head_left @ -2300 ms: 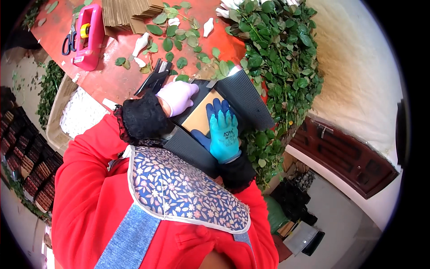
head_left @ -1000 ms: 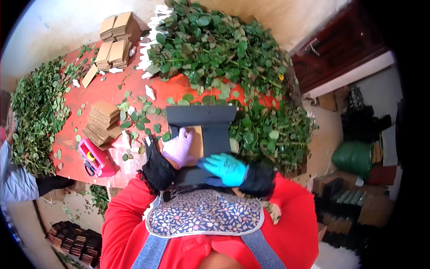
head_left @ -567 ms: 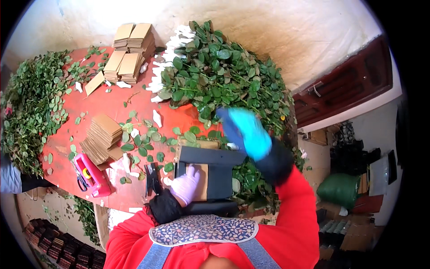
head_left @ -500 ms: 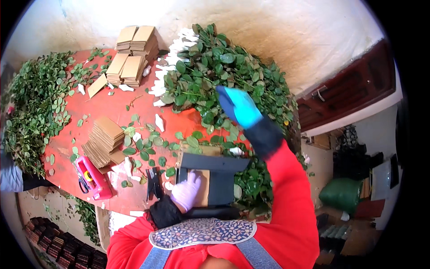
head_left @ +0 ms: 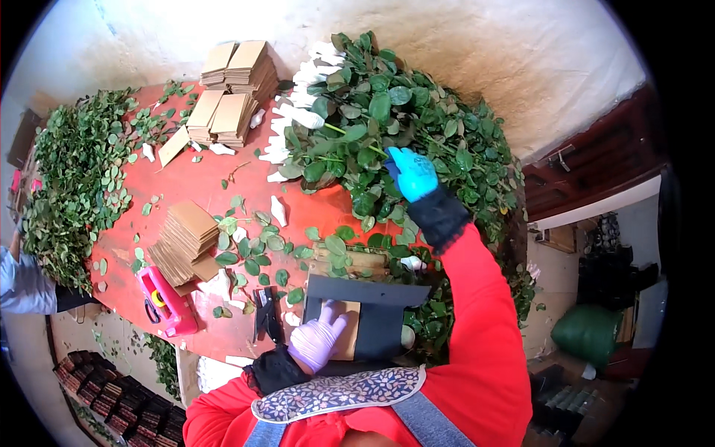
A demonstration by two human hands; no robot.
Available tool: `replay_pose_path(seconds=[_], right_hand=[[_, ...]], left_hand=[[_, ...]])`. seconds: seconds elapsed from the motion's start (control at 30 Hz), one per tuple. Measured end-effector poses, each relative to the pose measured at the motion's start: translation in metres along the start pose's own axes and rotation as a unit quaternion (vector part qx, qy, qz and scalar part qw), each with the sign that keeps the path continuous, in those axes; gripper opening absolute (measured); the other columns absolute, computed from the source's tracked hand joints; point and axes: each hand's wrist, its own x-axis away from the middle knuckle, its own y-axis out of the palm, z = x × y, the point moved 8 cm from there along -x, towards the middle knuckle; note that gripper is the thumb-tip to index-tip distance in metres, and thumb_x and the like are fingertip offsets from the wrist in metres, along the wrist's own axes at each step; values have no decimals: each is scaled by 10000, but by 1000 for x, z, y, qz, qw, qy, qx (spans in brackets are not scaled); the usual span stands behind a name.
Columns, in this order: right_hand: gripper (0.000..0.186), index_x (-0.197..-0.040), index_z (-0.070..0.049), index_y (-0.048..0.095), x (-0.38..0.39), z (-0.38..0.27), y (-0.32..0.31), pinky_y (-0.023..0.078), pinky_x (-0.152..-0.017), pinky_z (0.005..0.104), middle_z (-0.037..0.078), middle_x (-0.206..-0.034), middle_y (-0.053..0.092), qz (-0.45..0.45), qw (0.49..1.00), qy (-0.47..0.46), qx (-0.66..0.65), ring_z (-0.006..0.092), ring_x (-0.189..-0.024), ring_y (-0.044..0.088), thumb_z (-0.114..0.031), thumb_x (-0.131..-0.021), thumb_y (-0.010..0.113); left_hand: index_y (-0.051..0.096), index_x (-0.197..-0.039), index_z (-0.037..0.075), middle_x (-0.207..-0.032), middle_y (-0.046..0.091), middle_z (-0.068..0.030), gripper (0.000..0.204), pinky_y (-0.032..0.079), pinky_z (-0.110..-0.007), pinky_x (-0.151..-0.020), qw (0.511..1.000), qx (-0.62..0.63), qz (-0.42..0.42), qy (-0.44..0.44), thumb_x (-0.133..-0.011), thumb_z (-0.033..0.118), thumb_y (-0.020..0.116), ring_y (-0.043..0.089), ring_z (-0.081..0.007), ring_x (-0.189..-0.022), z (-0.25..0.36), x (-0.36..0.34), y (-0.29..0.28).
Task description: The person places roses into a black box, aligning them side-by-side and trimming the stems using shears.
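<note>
My left hand (head_left: 319, 339), in a lilac glove, lies with fingers spread on a tan cardboard piece (head_left: 346, 335) inside a dark folded sheet (head_left: 383, 335). Up on the right, my right hand (head_left: 410, 173), in a turquoise-and-navy glove, pinches a green stem (head_left: 370, 147) topped by a white-wrapped flower head (head_left: 296, 116), among the pile of leafy stems (head_left: 462, 134). A black stapler (head_left: 266, 313) lies left of the sheet.
The red table (head_left: 149, 186) holds cardboard stacks (head_left: 231, 112), loose cardboard (head_left: 186, 231), a pink tape dispenser (head_left: 165, 302) and another leafy pile (head_left: 74, 186). A person's sleeve (head_left: 26, 279) is at the far left. A wall stands behind; a door (head_left: 588, 141) is at right.
My right hand has left the cardboard and reached up into the leafy pile, where it has taken hold of a stem. My left hand has stayed on the cardboard.
</note>
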Motion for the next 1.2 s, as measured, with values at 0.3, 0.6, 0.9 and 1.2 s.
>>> replay_pose_path(seconds=[0.3, 0.6, 0.9, 1.2], right_hand=[[460, -1284, -61, 665, 142, -138, -168, 482, -584, 423, 121, -800, 632, -182, 962, -108, -169, 338, -659, 609, 31, -834, 693], [302, -1230, -84, 696, 340, -138, -80, 555, -752, 449, 165, -993, 731, -549, 821, 73, -141, 365, -878, 706, -118, -932, 664], [130, -996, -87, 666, 340, -142, -65, 529, -648, 470, 162, -831, 670, -453, 872, 31, -182, 386, -768, 668, -184, -910, 678], [123, -931, -114, 656, 340, -166, -59, 526, -605, 463, 100, -709, 658, -489, 868, -85, -21, 325, -700, 687, -174, -830, 689]], left_hand=[[539, -1465, 273, -1455, 495, -174, 566, 585, -431, -621, 984, -32, 98, 147, -908, 275, 641, 712, -334, -822, -20, -4, -7], [574, -1458, 299, -1277, 507, -119, 561, 579, -430, -674, 984, -2, -36, 176, -912, 252, 692, 693, -312, -796, -40, -8, -4], [499, -1523, 270, -1563, 420, -156, 924, 591, -458, -850, 993, 39, -74, 79, -697, 421, 884, 692, -378, -1048, -24, -1, -9], [506, -1494, 283, -1567, 411, -165, 827, 563, -484, -779, 995, 18, -91, 34, -753, 433, 842, 712, -371, -890, -17, 2, -5]])
